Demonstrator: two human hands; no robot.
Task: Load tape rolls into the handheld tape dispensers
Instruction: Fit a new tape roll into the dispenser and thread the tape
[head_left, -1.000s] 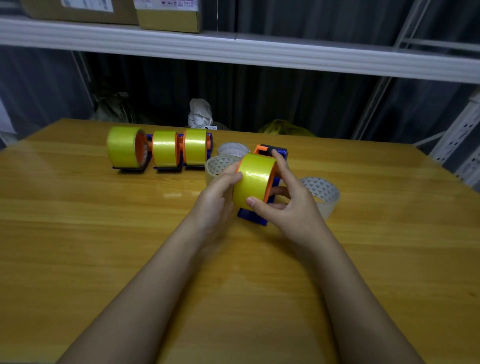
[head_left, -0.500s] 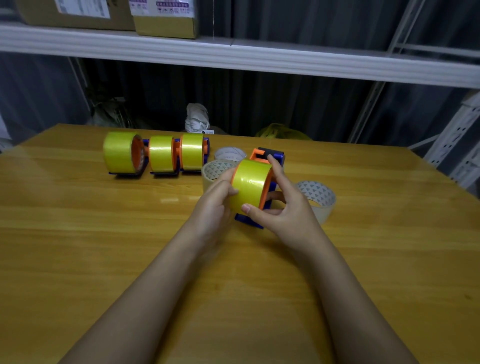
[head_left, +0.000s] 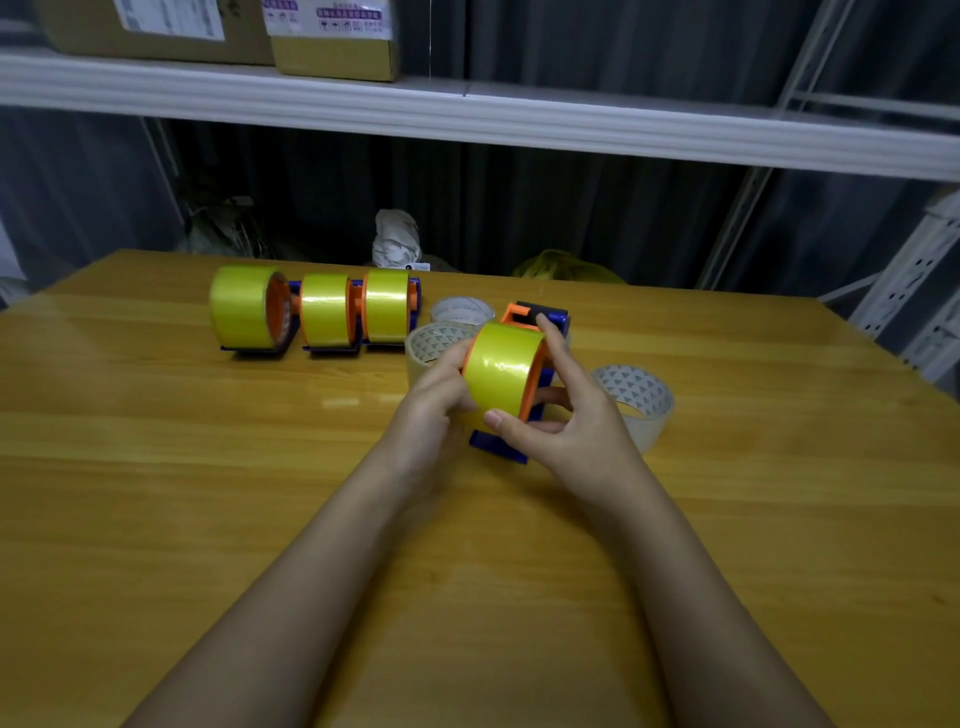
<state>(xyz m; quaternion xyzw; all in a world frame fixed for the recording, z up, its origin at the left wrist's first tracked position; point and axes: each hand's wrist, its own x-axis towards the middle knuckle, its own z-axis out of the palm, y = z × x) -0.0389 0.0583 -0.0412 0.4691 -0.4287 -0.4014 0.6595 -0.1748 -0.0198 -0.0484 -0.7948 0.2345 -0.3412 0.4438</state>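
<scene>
A yellow tape roll (head_left: 501, 366) sits on the orange hub of a blue handheld dispenser (head_left: 540, 317) at the table's middle. My left hand (head_left: 434, 410) grips the roll from its left side. My right hand (head_left: 561, 415) curls round the roll and dispenser from the right, thumb on the roll's front, forefinger up against the orange top. Three other dispensers with yellow rolls (head_left: 327, 312) stand in a row at the back left.
Clear tape rolls lie flat on the wooden table (head_left: 208, 493): one (head_left: 636, 400) right of my hands, one (head_left: 431, 345) behind my left hand, one (head_left: 462, 310) further back. A white shelf (head_left: 571, 124) with cardboard boxes hangs above the far edge.
The roll and dispenser stay in both hands at about the same spot. My right thumb has shifted slightly on the roll's front.
</scene>
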